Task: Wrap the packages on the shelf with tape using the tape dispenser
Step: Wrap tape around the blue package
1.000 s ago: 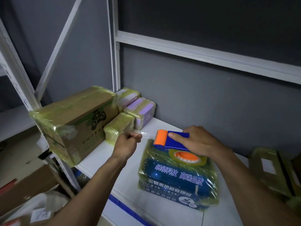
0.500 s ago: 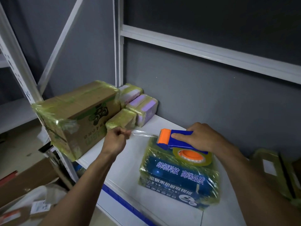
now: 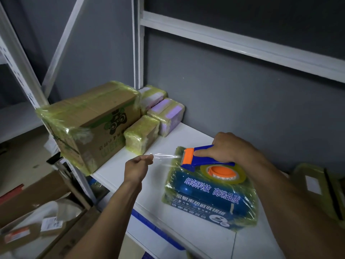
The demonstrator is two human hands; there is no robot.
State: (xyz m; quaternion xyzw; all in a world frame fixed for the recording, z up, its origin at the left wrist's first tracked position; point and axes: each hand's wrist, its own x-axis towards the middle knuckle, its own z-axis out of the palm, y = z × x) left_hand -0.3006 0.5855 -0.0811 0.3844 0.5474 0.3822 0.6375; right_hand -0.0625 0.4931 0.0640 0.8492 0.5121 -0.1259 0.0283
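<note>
**Six wrapped packages, one dispenser**

The shelf [image 3: 115,172] carries six tape-wrapped packages: one large cardboard box [image 3: 89,124], one small brown parcel [image 3: 141,136], one near purple parcel [image 3: 168,114], one far purple parcel [image 3: 152,97], one blue package [image 3: 211,199] and one right-edge package [image 3: 317,186]. There is one tape dispenser [image 3: 203,161], one tape roll [image 3: 239,174] and one tape strip [image 3: 164,156]. Floor cartons [image 3: 37,195] are too jumbled to count.
</note>
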